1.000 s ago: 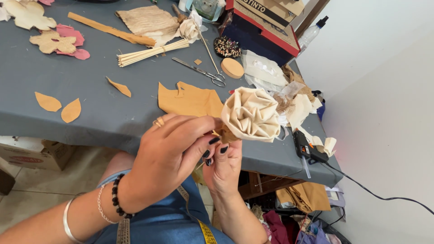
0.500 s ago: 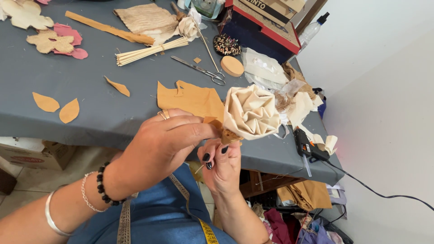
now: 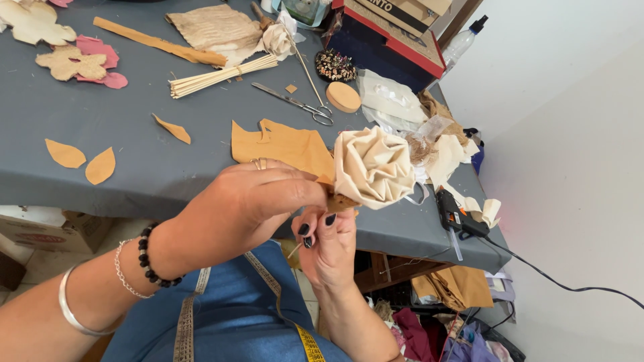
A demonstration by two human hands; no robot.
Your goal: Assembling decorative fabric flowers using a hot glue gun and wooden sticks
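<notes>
Cream fabric flower [image 3: 373, 165], big and ruffled, held up just above the near edge of the grey table [image 3: 134, 144]. Pinched at its base by the left hand [image 3: 251, 204], fingers closed tight around a brown leaf-shaped piece [image 3: 339, 200] tucked under the petals. Gripped from below by the right hand [image 3: 327, 245], dark-nailed fingertips [image 3: 330, 219] curled narrow on the stem part, a thin stick [image 3: 294, 249] poking out beside the thumb. Wrapped at the left wrist: a black bead bracelet [image 3: 146, 258], a thin chain and a silver bangle [image 3: 72, 315]. Draped over the blue clothing, a measuring tape [image 3: 305, 338].

Right behind the flower, a tan cut sheet [image 3: 282, 144] flat on the table. To the left, loose tan leaf shapes [image 3: 84, 161]. Farther back, scissors [image 3: 295, 104], a bundle of thin sticks [image 3: 218, 75], a small round wooden disc [image 3: 343, 96] and a smaller cream flower [image 3: 277, 39]. Off to the right, near the table's edge, a black glue gun [image 3: 453, 213] with its cord trailing away, scraps of cloth heaped just beyond.
</notes>
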